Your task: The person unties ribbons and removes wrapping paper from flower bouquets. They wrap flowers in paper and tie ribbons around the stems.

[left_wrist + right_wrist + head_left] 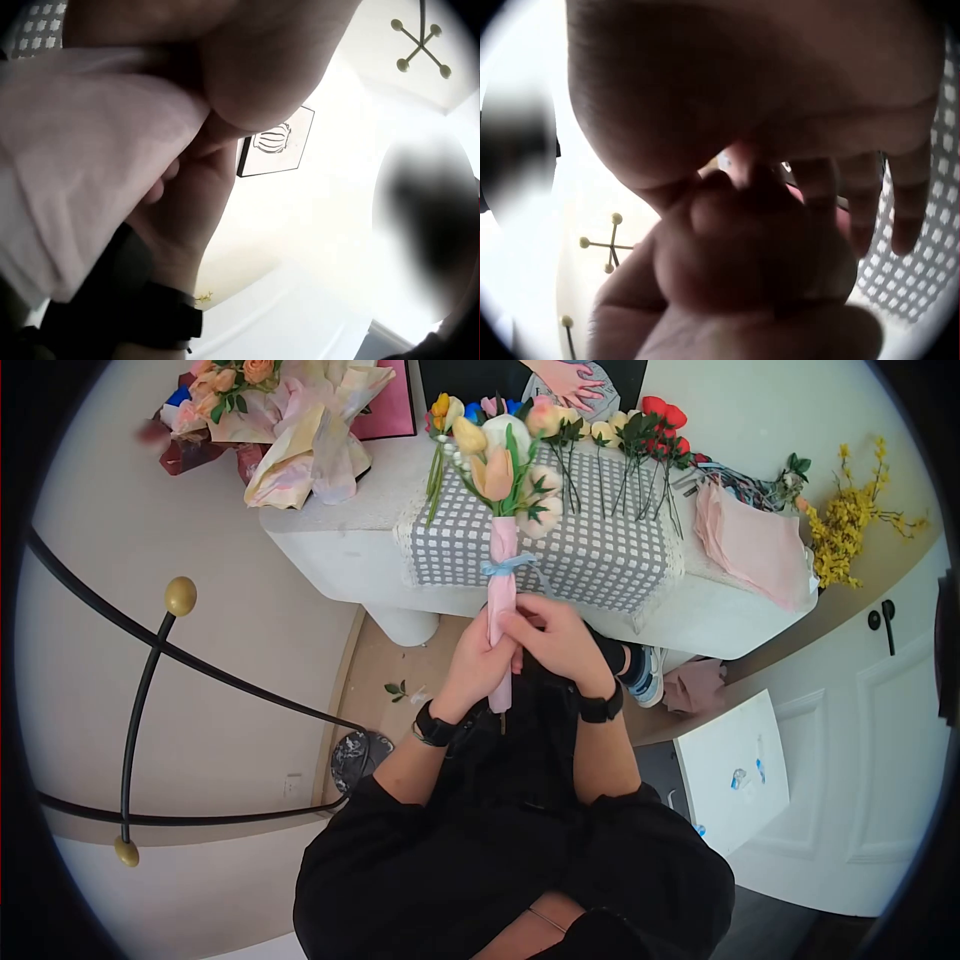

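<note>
Looking down from the head, a person in black holds a bouquet (493, 475) upright in view before the front edge of a white counter (330, 560). A pink wrap (502, 540), tied with a blue ribbon (508, 565), encloses its stems; pale tulips and white blooms spread from the top. The left hand (478, 665) curls round the wrap's lower part; the right hand (555, 640) pinches it just above with thumb and fingers. At the counter's left end, cream paper (315, 450) contains orange roses (258, 370). Red flowers (660, 425) lie loose along the far edge, by a checked cloth (590, 550); pink sheets (745, 545) overhang near the right front corner.

From the left wrist, the pink wrap fills the left side, the left hand close above it and the right hand below.

From the right wrist, both hands meet in shadow, the right's outer fingers loosely extended; the grip itself is hidden.
</note>
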Tool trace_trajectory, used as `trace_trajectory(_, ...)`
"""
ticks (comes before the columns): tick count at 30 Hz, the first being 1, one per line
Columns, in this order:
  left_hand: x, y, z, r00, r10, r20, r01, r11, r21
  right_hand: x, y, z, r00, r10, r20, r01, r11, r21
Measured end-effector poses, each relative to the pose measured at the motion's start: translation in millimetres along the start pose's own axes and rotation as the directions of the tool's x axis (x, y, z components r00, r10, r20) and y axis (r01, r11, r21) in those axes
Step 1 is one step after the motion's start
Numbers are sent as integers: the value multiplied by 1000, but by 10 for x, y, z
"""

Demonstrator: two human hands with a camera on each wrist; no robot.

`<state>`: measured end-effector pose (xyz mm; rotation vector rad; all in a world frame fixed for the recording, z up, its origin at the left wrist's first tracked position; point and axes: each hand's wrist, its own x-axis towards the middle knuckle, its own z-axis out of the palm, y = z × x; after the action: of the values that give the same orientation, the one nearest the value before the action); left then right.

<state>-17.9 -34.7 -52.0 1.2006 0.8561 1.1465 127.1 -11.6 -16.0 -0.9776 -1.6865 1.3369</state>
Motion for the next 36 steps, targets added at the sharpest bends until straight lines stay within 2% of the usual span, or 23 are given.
trace_trajectory(1,11,-32,4,996,45,-82,-41,998,55,-12,34,-8,973,-158,-166,131,978,-162)
trace_trajectory(2,8,-57,8,983,91,-161,-74,991,111,-15,59,-35,975,-154,-162,127,978,-164)
trace_trajectory(3,1,-61,1,983,89,-163,-72,992,106,-10,24,-58,931,-188,-312,151,979,-139)
trace_trajectory(4,-6,-58,-14,980,87,-178,-50,977,205,-3,-15,-71,864,-212,-457,178,977,-118)
trace_trajectory(6,-31,-78,-12,978,80,-192,-19,954,300,-14,-81,-75,850,-234,-471,178,971,-161)
trace_trajectory(9,-34,-105,-17,976,163,-145,-91,910,405,28,-64,-53,864,-258,-432,207,965,-162)
trace_trajectory(12,-48,-181,-60,975,181,-132,-114,909,402,60,129,-97,825,-322,-465,245,945,-218)
trace_trajectory(14,-71,-196,-116,968,-28,-249,36,999,28,50,239,-284,657,-396,-641,255,917,-305)
trace_trajectory(15,-65,-130,-161,967,-45,-251,44,999,-11,62,316,-384,659,-395,-641,254,918,-305)
trace_trajectory(16,-88,-89,-131,967,-47,-252,45,999,-12,79,381,-476,576,-391,-718,273,920,-282)
trace_trajectory(17,-101,-49,-80,972,116,-204,-57,960,273,104,450,-527,487,-382,-786,296,918,-263)
trace_trajectory(18,-99,-13,-26,958,261,-114,-165,834,527,139,450,-529,489,-388,-781,299,916,-267)
trace_trajectory(19,-103,10,22,943,332,-30,-251,766,593,162,445,-527,463,-397,-793,403,891,-210)
trace_trajectory(20,-107,37,76,953,302,-1,-245,777,579,180,455,-535,434,-400,-807,502,851,-152)
trace_trajectory(21,-94,42,101,958,285,-10,-231,795,561,163,440,-545,487,-472,-734,435,861,-265)
trace_trajectory(22,-100,35,117,966,260,-14,-211,813,543,135,436,-552,483,-468,-740,430,863,-265)
trace_trajectory(24,-79,-35,84,979,200,-46,-153,861,485,60,353,-553,732,-39,-681,274,931,241)
trace_trajectory(25,-59,-56,62,985,149,-86,-99,900,425,58,315,-529,761,-15,-649,247,931,268)
trace_trajectory(26,-57,-68,38,986,146,-85,-97,901,422,45,378,-541,760,-13,-650,244,932,267)
trace_trajectory(28,-60,-17,-3,985,127,-119,-74,926,371,47,491,-535,829,-52,-557,172,971,165)
trace_trajectory(31,-70,-3,-34,986,113,-124,-60,926,372,-4,510,-441,893,-139,-429,239,952,189)
trace_trajectory(35,-68,-42,-18,984,135,-113,-73,895,439,-70,293,-260,880,-210,-426,311,932,184)
trace_trajectory(36,-76,-9,3,985,135,-110,-73,895,439,-65,239,-214,880,-254,-402,312,946,86)
